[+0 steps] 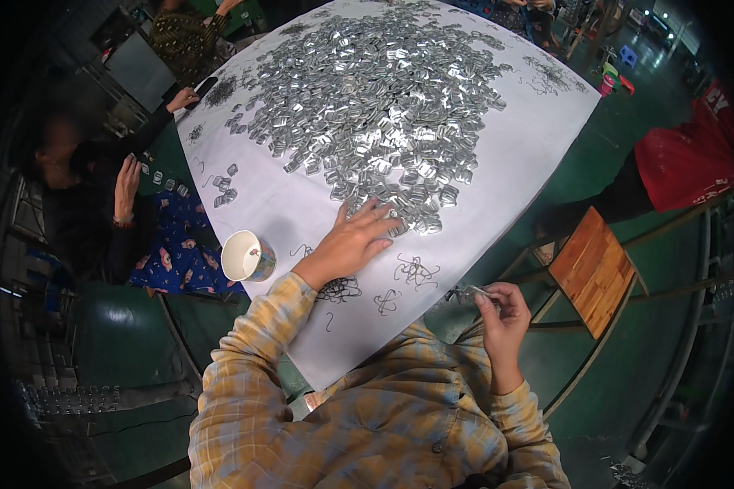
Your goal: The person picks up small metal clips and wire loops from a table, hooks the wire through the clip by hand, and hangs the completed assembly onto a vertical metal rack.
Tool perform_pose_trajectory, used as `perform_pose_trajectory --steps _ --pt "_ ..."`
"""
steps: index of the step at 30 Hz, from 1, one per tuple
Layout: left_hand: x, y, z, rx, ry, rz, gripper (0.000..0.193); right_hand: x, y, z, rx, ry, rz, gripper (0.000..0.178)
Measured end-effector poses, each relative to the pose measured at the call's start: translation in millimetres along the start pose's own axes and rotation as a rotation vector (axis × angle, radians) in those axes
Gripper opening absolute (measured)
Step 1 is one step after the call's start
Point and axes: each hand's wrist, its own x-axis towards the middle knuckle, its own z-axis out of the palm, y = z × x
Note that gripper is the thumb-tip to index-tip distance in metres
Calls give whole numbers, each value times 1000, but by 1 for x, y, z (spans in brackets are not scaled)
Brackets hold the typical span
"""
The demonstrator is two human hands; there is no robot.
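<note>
A large heap of small, shiny silver metal pieces covers much of the white table. My left hand reaches over the heap's near end, palm down, its fingers spread and the fingertips touching several pieces. Close by that hand, thin dark bent wire hooks lie in loose clusters, some partly under the wrist. Beyond the table's near right edge, my right hand is raised, thumb and fingers pinched on a small shiny metal piece. Dark thin bits show beside that piece; whether they are attached to it I cannot tell.
A paper cup stands left of my left forearm on the white table cover. A person sits at the left, hands raised near metal pieces. A wooden stool and a person in red are on the right.
</note>
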Motion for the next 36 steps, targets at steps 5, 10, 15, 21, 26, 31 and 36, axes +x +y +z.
perform_pose_trajectory --steps 5,10,15,21,26,31,36 --pt "-19 -13 -20 -1 368 -64 22 0 -2 -2 8 -8 -11 16" --pt "-44 -26 -40 -23 491 -362 7 0 -1 -1 -39 3 -7 16" --pt "-65 -25 -34 59 341 -350 6 1 0 0 -60 -26 8 17" --pt "-63 -15 -1 147 152 -173 5 1 2 2 -52 -32 13 17" --pt "-54 -7 5 348 61 -51 1 0 1 3 -56 -36 6 17" --pt "-53 -9 -16 -37 47 -137 4 1 2 6 -25 -46 20 16" --pt "-56 -14 -28 -299 -140 -340 8 2 -1 9 -12 -80 38 15"
